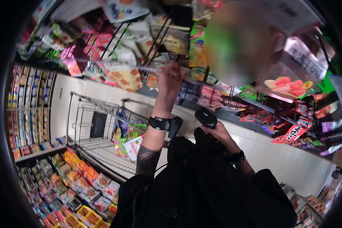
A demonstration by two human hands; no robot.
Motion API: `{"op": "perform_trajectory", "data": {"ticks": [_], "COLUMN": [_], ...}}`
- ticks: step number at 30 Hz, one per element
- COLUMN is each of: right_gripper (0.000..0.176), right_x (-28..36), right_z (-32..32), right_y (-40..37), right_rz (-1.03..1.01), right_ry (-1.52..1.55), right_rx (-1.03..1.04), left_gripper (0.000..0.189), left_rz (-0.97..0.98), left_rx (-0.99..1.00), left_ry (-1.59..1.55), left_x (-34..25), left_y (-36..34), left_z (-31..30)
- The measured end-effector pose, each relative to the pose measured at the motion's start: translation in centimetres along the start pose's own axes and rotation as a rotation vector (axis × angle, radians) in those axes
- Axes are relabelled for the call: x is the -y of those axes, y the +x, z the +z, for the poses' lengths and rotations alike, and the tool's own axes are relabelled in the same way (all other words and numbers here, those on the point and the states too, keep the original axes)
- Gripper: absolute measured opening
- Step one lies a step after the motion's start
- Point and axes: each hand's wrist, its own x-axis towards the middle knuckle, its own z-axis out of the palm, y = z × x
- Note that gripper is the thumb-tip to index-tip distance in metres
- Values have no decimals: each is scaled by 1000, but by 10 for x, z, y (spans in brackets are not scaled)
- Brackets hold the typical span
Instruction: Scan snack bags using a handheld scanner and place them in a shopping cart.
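Note:
My left hand [171,72] reaches up to the front of the hanging snack display, its fingers curled together. The hand is slightly blurred, and what lies in its fingers cannot be made out. Close beside it hang a pale snack bag [121,77] and a green and orange packet [197,43]. A black band with a box-like device [167,124] is strapped round my left wrist. Lower down, my right hand [219,133] is closed round a black rounded handheld device [206,117], held in front of my body.
On the left stands a wire shopping cart [98,102] with several colourful packets in it. A low bin of packaged food [79,178] fills the lower left, and tall stocked shelves [30,102] rise behind. A strawberry snack bag [288,83] hangs at the right. Pale floor tiles [250,142] run between.

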Motion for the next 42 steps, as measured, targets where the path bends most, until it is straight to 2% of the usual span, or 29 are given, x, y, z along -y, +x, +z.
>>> {"op": "perform_trajectory", "data": {"ticks": [3, 4, 7, 12, 17, 20, 21, 23, 25, 27, 29, 30, 32, 33, 35, 37, 39, 41, 42], "right_gripper": [23, 22, 21, 23, 25, 29, 32, 40, 52, 58, 57, 56, 46, 41, 35, 35, 35, 38, 41], "right_x": [15, 11, 12, 28, 12, -11, -22, -33, -52, -58, -53, -47, -49, -50, -44, -42, -39, -41, -44], "right_z": [26, 35, 65, 134, 210, 245, 254, 273, 281, 288, 294, 297, 295, 295, 297, 296, 296, 296, 296], "right_y": [-1, 0, 2, -5, -14, -21, -21, -27, -33, -38, -44, -47, -52, -55, -63, -68, -72, -76, -77], "right_rz": [46, 43, 16, 97, 150, 149, 67, 115, 146, 164, 179, 247, 220, 208, 242, 296, 333, 351, 349], "right_ry": [-100, -98, -92, -207, -330, -368, -402, -442, -486, -517, -539, -530, -514, -509, -446, -401, -383, -352, -333], "right_rx": [44, 67, 98, 122, 217, 245, 259, 264, 247, 242, 261, 246, 190, 164, 90, 42, 37, 28, 24], "left_gripper": [18, 16, 19, 12, 12, 11, 11, 10, 12, 13, 13, 14, 16, 23, 28, 39, 48, 47, 46], "left_rz": [-201, -240, -200, -170, 74, 205, 234, 264, 262, 199, 247, 256, 277, 185, 231, -109, -256, -165, -233], "left_rx": [-137, -119, -16, -54, -20, -108, -149, -325, -312, -568, -590, -669, -827, -748, -918, -999, -832, -827, -817], "left_ry": [-335, -400, -456, -643, -691, -625, -580, -596, -543, -582, -447, -352, -162, -46, 123, 813, 1213, 1129, 1290], "left_x": [-27, -37, -66, -124, -179, -198, -202, -206, -202, -202, -193, -181, -159, -157, -130, -100, -54, -44, -33], "left_y": [-40, -49, -81, -120, -163, -180, -185, -200, -219, -239, -261, -261, -260, -267, -268, -262, -257, -268, -266], "left_z": [-11, -18, -35, -96, -178, -271, -312, -396, -498, -577, -623, -649, -690, -692, -677, -697, -742, -692, -692]}}
